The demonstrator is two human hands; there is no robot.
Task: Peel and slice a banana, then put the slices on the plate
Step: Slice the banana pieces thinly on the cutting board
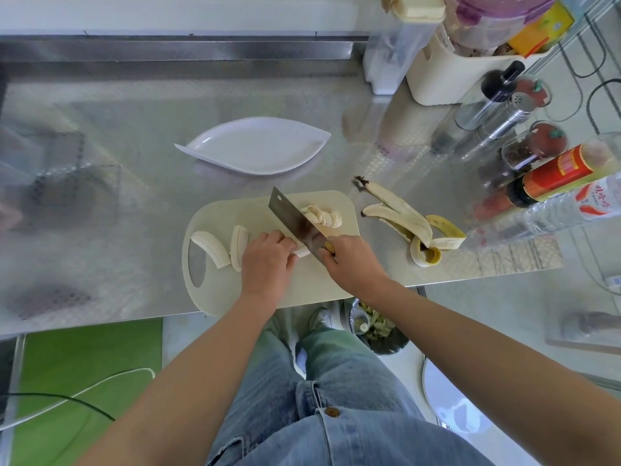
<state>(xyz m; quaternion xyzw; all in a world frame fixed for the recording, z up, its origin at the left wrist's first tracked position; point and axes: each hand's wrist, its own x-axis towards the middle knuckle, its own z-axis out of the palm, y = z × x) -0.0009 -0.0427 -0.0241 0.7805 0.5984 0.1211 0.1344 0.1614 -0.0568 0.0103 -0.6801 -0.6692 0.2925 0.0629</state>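
Note:
A cream cutting board (268, 284) lies at the counter's front edge. On it, my left hand (267, 260) holds down a short peeled banana piece (302, 252) with curled fingers. My right hand (353, 260) grips the handle of a cleaver (295, 222), whose blade stands against that piece. A pile of cut slices (324, 215) lies just right of the blade. Two longer peeled pieces (211, 247) (239, 242) rest on the board's left part. The white leaf-shaped plate (258, 146) sits behind the board with nothing on it.
The banana peel (413, 227) lies on the steel counter right of the board. Bottles, spice jars and a cream bin crowd the back right corner (524, 136). A waste bin (376, 327) with scraps stands on the floor under the counter edge.

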